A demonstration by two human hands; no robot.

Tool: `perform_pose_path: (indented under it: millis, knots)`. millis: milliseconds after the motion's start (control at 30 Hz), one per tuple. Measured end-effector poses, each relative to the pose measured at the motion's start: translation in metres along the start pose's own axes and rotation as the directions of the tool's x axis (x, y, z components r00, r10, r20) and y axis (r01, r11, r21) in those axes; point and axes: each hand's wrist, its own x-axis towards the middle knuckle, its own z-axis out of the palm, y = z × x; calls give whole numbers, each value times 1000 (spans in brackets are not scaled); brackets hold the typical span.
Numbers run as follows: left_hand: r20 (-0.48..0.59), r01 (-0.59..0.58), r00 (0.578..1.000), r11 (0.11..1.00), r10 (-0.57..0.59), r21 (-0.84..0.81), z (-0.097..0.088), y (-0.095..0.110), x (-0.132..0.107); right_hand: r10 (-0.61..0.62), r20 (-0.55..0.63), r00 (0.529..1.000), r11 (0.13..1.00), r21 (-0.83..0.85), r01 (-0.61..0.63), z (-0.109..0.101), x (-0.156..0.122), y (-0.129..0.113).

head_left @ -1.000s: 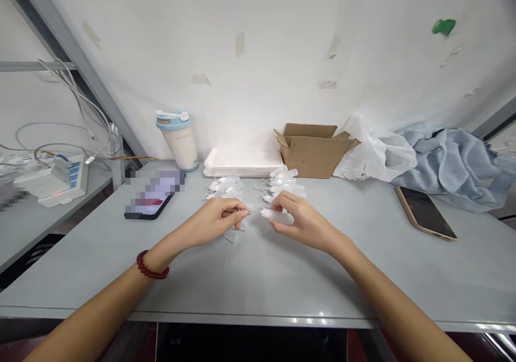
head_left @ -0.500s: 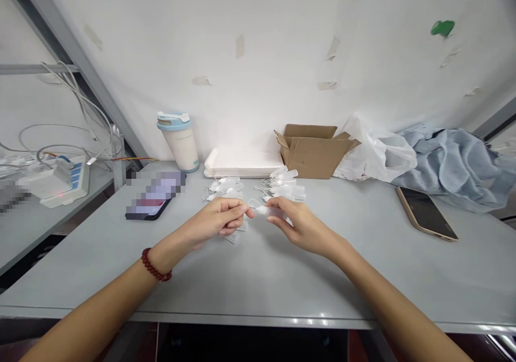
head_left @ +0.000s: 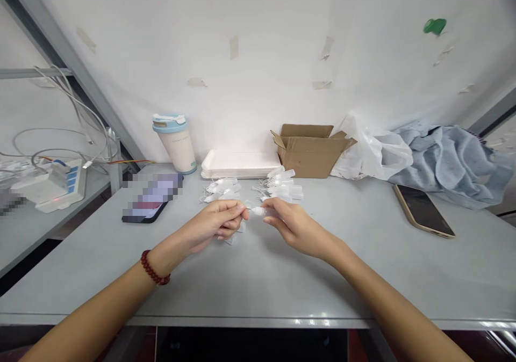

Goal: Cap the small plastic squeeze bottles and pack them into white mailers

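Between the fingers of my right hand [head_left: 292, 223] lies a small translucent squeeze bottle [head_left: 260, 211], held sideways with its thin needle-like tip toward the left. My left hand [head_left: 220, 219] is closed in a pinch at the end of that tip. What sits inside the pinch is too small to make out. A faint clear loop shows just above the fingertips. Behind my hands lie two groups of similar bottles, a left group [head_left: 223, 185] and a right group [head_left: 284, 182]. A few more bottles [head_left: 231, 239] are partly hidden below my left hand.
Along the wall stand a cup [head_left: 177, 147], a stack of white trays or sheets [head_left: 242, 164], an open cardboard box [head_left: 310, 158], a plastic bag [head_left: 366, 152] and a blue cloth [head_left: 447, 158]. Phones lie at left [head_left: 153, 198] and right [head_left: 425, 211]. A power strip [head_left: 66, 185] is far left.
The view has shifted slightly. My left fingertips still pinch at the tip, with a little more of the thin tip showing between the hands. My right hand keeps hold of the bottle.
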Motion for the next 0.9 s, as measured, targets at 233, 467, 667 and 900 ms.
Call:
perform_pose_path:
  millis: [233, 467, 667, 900]
  knots:
    - [18, -30, 999, 999, 29, 32, -3, -5, 2, -12, -25, 1000, 1000, -3, 12, -2, -1, -1]
    - [19, -149, 989, 948, 150, 282, -1, -12, 3, -64, -46, 997, 998, -30, 62, 4, -1, 6]
    - [-71, -184, 959, 790, 276, 584, 13, -16, 0, -95, -57, 994, 991, -103, 89, 14, -2, 6]
    - [-45, -214, 953, 774, 298, 596, 9, -14, 2, -122, -116, 986, 990, -92, 111, 17, -1, 6]
